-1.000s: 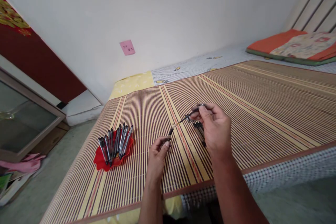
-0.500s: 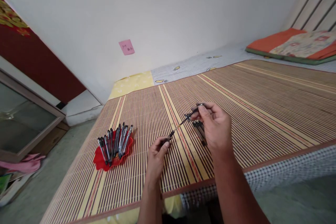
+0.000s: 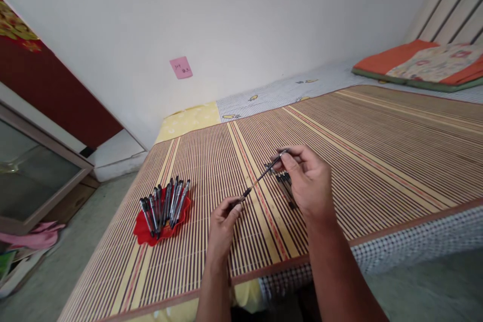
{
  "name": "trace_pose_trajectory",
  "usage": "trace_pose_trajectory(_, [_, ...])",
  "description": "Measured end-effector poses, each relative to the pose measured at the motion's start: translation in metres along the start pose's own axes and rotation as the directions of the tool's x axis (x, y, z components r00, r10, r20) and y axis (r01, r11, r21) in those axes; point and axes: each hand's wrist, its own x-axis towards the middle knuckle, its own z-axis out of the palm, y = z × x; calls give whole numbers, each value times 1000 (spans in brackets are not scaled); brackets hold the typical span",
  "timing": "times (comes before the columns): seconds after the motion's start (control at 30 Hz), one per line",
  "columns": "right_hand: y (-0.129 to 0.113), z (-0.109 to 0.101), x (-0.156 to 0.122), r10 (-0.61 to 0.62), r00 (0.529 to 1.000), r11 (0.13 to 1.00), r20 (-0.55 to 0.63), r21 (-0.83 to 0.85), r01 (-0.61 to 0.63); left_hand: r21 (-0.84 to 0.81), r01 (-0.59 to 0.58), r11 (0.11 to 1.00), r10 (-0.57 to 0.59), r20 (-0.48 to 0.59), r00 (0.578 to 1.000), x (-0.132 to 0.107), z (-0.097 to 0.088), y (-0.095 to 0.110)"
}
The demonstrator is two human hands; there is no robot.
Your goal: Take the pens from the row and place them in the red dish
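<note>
My left hand (image 3: 225, 216) is closed, with thumb and fingers pinching the thicker dark end of a pen (image 3: 247, 191). From that end a thin dark pen refill (image 3: 266, 171) runs slanting up to my right hand (image 3: 307, 176), whose thumb and fingertips pinch its far end. Whether the two parts are joined cannot be made out. Beneath and beside my right hand, several dark pens or pen parts (image 3: 286, 188) lie on the mat, partly hidden by the hand. To the left, a red scalloped tray (image 3: 141, 234) holds several clear pens with black caps (image 3: 166, 206).
The striped bamboo mat (image 3: 211, 161) covers a bed by a white wall with a pink note (image 3: 181, 67). Folded orange and floral bedding (image 3: 422, 63) lies at the far right. A glass-fronted cabinet (image 3: 33, 171) stands at left, with pink cloth (image 3: 33, 234) near the floor.
My right hand has shifted very slightly left, still pinching the refill's far end. My left hand and the tray look nearly unchanged; the whole view has moved a little.
</note>
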Motion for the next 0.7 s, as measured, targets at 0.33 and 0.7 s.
trace_pose_trajectory(0.33, [-1,3,0,57,981,997,186,33,-65,30,20,999,-21,34,999,-2,3,5])
trace_pose_trajectory(0.7, [24,11,-3,191,870,977,454,-3,-213,-203,99,974,-71,144,987,-3,11,2])
